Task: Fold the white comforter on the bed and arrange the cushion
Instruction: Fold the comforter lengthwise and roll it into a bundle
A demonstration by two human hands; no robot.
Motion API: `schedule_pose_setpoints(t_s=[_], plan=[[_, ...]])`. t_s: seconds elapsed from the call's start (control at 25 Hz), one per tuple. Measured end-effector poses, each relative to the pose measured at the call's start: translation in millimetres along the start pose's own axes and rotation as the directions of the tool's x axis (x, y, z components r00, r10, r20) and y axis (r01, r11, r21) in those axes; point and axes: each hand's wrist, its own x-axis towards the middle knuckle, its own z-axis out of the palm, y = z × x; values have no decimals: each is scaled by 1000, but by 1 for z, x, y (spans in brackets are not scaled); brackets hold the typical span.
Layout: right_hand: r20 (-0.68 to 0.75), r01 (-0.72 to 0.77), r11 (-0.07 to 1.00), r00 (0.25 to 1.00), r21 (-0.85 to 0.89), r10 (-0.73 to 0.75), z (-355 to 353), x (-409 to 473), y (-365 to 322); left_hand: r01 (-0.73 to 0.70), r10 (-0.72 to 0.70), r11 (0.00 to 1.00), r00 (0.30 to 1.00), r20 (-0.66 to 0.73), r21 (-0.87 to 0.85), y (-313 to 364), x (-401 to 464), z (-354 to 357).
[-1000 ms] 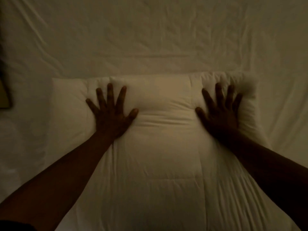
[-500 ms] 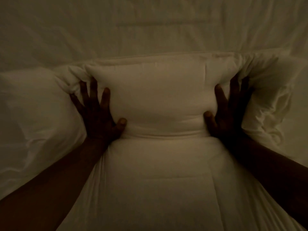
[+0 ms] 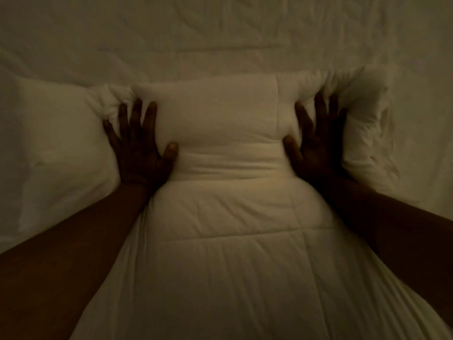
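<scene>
The white quilted comforter [image 3: 220, 241] lies folded in a thick bundle down the middle of the view, its far end bulging up between my hands. My left hand [image 3: 139, 146] presses flat on its left side with fingers spread. My right hand [image 3: 316, 141] presses flat on its right side, fingers spread too. Both hands push into the padding and hold nothing. A white cushion [image 3: 54, 148] lies to the left of the bundle, touching it beside my left hand. The light is dim.
A creased white bed sheet [image 3: 220, 35] covers the bed beyond and to the right of the comforter. Loose, rumpled folds of the comforter [image 3: 367, 123] stick out to the right of my right hand.
My hands have pushed the comforter's far end forward and inward, so it now bulges up between them. The cushion has come into view on the left.
</scene>
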Motion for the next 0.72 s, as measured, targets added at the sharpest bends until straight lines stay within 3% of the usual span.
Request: schedule_pose_setpoints(t_s=[0.2, 0.36, 0.48, 0.72], plan=[[168, -43, 982, 983, -183, 75, -57, -28, -19, 150, -141, 987, 982, 125, -61, 17, -26, -64], [322, -30, 996, 945, -85, 55, -98, -98, -48, 256, -196, 944, 943, 268, -209, 44, -96, -109], [377, 10, 996, 926, -92, 25, -121, -171, -57, 176, -144, 981, 944, 298, -83, 67, -179, -127], [353, -14, 988, 933, -154, 68, -141, -255, -39, 38, -48, 998, 977, 206, 50, 77, -291, -126]])
